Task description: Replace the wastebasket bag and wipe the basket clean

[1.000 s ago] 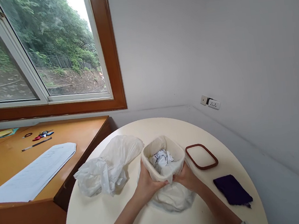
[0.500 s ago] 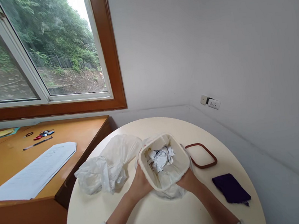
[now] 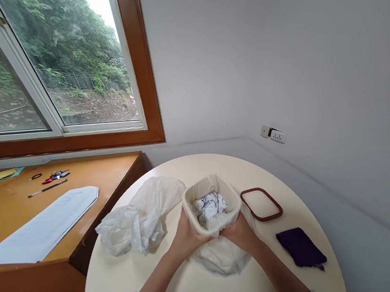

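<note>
A small cream wastebasket (image 3: 236,202) is between my hands near the middle of the round table, its mouth facing me. Crumpled white paper (image 3: 210,205) lies inside, along with a thin whitish plastic liner (image 3: 221,219). My left hand (image 3: 187,232) grips the wastebasket's left side, and my right hand (image 3: 240,231) grips its lower right side. Some of the fingers are hidden behind it. A translucent white plastic bag (image 3: 223,258) spreads around and below the wastebasket; whether it is joined to the liner I cannot tell.
Left of the wastebasket lies a crumpled plastic bag (image 3: 136,219). A brown rounded-square ring (image 3: 280,210) and a folded dark purple cloth (image 3: 302,247) lie on the right of the round table (image 3: 127,291). An orange-brown desk (image 3: 112,168) holds papers (image 3: 48,225) and a pen (image 3: 47,188).
The wastebasket's mouth has turned and shifted slightly left. My right hand has moved left and up along its rim. More of the plastic bag below shows.
</note>
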{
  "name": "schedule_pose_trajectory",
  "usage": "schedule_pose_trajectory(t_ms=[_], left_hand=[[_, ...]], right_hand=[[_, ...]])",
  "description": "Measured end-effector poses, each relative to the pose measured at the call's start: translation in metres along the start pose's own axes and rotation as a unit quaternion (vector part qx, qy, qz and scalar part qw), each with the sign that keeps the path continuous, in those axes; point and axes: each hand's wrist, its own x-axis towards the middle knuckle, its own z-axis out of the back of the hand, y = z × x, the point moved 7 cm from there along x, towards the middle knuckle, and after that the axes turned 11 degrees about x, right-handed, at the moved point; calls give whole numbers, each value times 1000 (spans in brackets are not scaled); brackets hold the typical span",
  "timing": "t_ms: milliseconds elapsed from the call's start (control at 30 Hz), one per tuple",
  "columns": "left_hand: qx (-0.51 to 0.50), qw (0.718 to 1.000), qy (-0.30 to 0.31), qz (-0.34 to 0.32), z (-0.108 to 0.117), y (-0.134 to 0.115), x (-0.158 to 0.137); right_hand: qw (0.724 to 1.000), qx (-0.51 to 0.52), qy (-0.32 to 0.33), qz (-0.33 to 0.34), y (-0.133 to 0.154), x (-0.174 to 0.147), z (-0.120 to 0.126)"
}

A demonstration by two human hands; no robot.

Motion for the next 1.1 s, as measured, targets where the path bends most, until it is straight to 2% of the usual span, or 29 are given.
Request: schedule_pose_trajectory(t_ms=[167,367,467,533,600,667,700,733,800,867,967,1100], left_hand=[[-6,999,11,37,-8,7,1],[-23,999,-24,21,-11,16,1],[-29,999,-35,27,-12,19,-2],[-20,998,-37,40,-12,22,-5],[0,998,-56,38,-8,24,-10],[22,994,-105,3,3,21,-14],[35,990,-133,-25,9,17,-16],[52,985,-155,-54,14,12,-17],[98,974,-174,-104,21,0,-18],[144,963,-179,-142,24,-11,-17],[177,946,-196,-187,27,-24,-16],[182,941,-186,-217,23,-31,-14]], right_hand=[[1000,-29,-6,-5,-2,1,0],[997,-64,7,-34,-9,4,0],[996,-84,25,-9,-2,5,7],[995,-96,1,26,4,6,21],[988,-126,-82,46,7,7,47],[961,-215,-170,37,5,5,73],[940,-281,-192,23,3,4,83],[916,-352,-195,3,-1,4,89],[866,-472,-159,-47,-13,4,94],[832,-533,-120,-98,-25,3,96],[813,-559,-98,-127,-32,1,95],[810,-562,-118,-122,-28,1,99]])
